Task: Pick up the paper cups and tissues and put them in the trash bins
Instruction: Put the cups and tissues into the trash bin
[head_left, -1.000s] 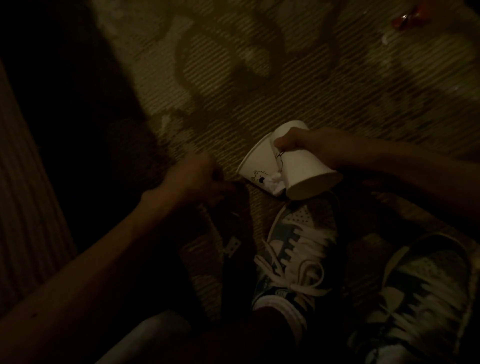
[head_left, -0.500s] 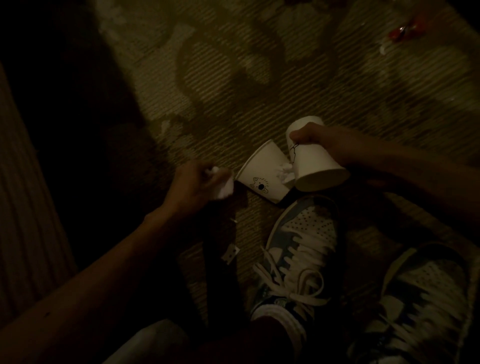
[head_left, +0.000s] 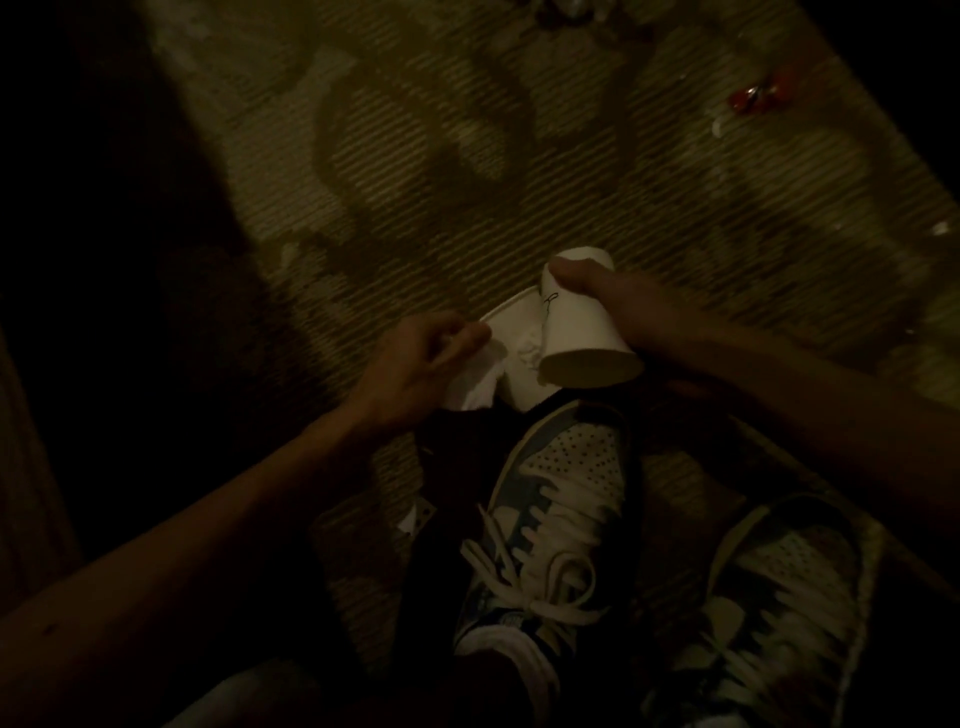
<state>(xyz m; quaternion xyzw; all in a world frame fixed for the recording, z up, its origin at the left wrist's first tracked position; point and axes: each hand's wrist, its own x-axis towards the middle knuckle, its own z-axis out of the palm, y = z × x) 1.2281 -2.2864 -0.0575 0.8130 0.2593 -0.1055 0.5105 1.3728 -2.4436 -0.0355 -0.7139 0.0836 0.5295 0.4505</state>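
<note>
The right hand (head_left: 618, 306) gripped a cup (head_left: 582, 345), thumb curled over it; the left hand (head_left: 415, 369) pinched a tissue (head_left: 470, 392) beside a second cup (head_left: 514, 338). A loose pinch could drop the tissue onto the carpet (head_left: 467, 208).

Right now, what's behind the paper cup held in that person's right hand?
A second cup with a crumpled tissue against it. The left hand, holding a white tissue, covers part of it; the held cup hides the rest.
</note>
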